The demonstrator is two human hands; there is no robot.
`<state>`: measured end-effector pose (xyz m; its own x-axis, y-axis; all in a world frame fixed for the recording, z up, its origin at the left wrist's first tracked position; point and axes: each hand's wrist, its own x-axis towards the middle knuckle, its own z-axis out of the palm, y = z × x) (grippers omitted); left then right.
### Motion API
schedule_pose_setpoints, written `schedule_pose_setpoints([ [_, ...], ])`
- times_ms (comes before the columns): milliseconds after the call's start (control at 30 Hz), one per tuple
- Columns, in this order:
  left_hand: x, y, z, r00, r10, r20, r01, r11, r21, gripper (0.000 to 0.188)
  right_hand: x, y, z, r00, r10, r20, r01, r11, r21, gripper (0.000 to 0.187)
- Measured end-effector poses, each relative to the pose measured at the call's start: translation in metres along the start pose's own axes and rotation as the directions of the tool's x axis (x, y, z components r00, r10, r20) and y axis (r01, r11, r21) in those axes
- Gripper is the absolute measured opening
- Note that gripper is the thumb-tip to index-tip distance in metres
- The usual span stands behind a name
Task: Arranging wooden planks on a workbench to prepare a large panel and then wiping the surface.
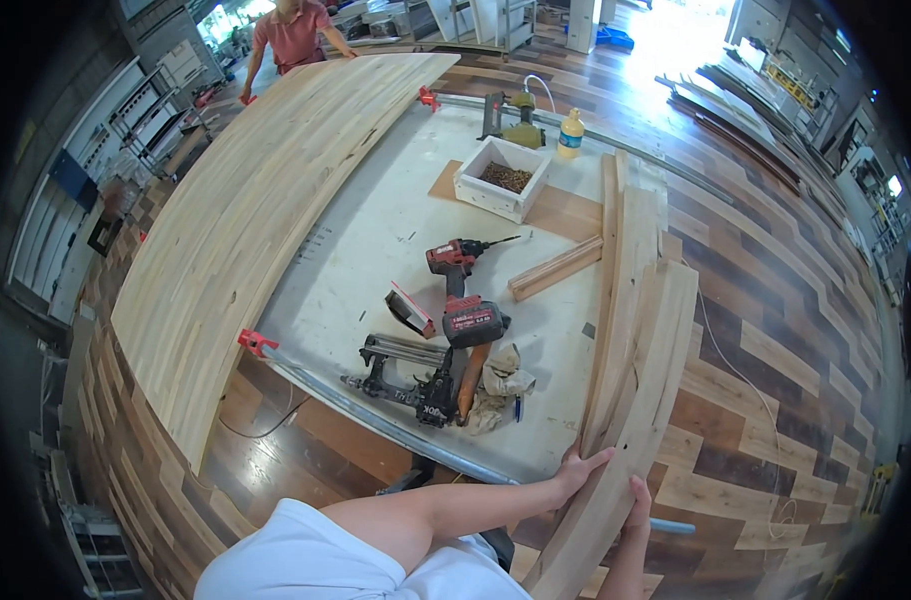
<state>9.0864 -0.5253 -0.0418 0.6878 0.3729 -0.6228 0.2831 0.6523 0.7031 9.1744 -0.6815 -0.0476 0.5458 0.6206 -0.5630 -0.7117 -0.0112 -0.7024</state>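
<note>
A long pale wooden plank (640,410) lies along the right side of the worktable, its near end toward my body. My left hand (578,472) grips its left edge, thumb laid across the top face and the other fingers partly hidden. On the opposite edge my right hand (638,503) is closed round the side, fingertips showing at the rim. More narrow boards (607,300) lie against the plank's left. Left of them, a red and black cordless drill (460,270) with a long bit rests near a black nail gun (405,380), a hammer (470,383) and a crumpled cloth (505,380).
A large laminated wood panel (265,210) covers the left, with a person in a red shirt (293,35) at its far end. Red clamps (257,342) sit on metal bars. Farther back are a white box of screws (500,180), a yellow bottle (570,135) and another nail gun (520,120).
</note>
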Motion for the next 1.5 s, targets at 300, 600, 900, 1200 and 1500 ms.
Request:
schedule_pose_setpoints([
  [300, -0.012, 0.006, -0.003, 0.994, -0.052, 0.094, 0.068, 0.982, -0.177, 0.081, -0.018, -0.029, 0.058, 0.995, -0.096, 0.013, 0.097, 0.987, -0.131, 0.071],
  [600, -0.027, 0.003, -0.026, 0.986, -0.116, 0.116, 0.146, 0.944, -0.297, 0.070, -0.024, -0.022, 0.080, 0.983, -0.181, -0.043, 0.158, 0.936, -0.314, 0.065],
  [900, -0.033, 0.010, -0.064, 0.933, -0.169, 0.317, 0.301, 0.849, -0.434, 0.066, -0.012, -0.022, 0.125, 0.952, -0.304, 0.031, 0.250, 0.717, -0.650, 0.060],
  [1200, -0.039, 0.028, -0.095, 0.949, -0.167, 0.267, 0.248, 0.919, -0.307, 0.075, -0.003, -0.001, 0.145, 0.966, -0.239, 0.103, 0.257, 0.814, -0.522, 0.060],
  [1500, -0.033, 0.023, -0.108, 0.921, -0.164, 0.354, 0.294, 0.889, -0.352, 0.065, -0.004, 0.010, 0.161, 0.919, -0.393, -0.022, 0.287, 0.708, -0.645, 0.065],
])
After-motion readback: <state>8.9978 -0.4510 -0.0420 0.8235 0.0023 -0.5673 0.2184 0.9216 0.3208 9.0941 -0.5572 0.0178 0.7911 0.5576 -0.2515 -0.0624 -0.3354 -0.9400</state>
